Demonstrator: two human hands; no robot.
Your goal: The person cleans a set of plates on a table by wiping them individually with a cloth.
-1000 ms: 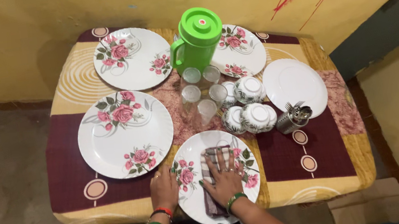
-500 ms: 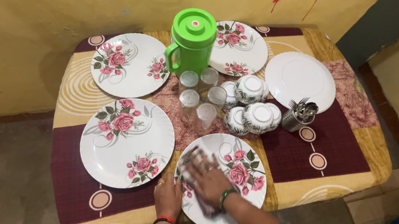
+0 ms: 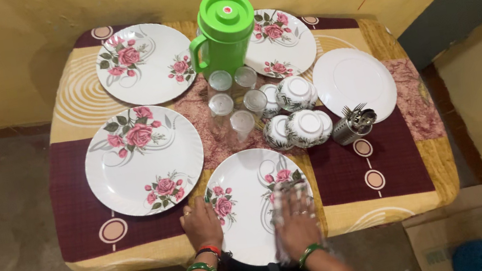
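A white plate with pink roses (image 3: 242,186) lies at the near edge of the table. My left hand (image 3: 201,223) rests flat on its left rim, fingers spread. My right hand (image 3: 294,216) presses a dark checked cloth (image 3: 288,237) onto the plate's right side; hand and cloth are motion-blurred. Both wrists wear green and red bangles.
Three more rose plates (image 3: 143,160) (image 3: 143,64) (image 3: 278,42) and a plain white plate (image 3: 354,83) lie on the patterned tablecloth (image 3: 385,165). A green jug (image 3: 224,33), several clear glasses (image 3: 230,108), upturned bowls (image 3: 300,126) and a steel cutlery holder (image 3: 351,127) stand mid-table. A yellow wall is behind.
My right hand swept the cloth across the plate, from its middle to the left, then over to the right edge. My left hand stayed on the rim. The camera view shifted slightly.
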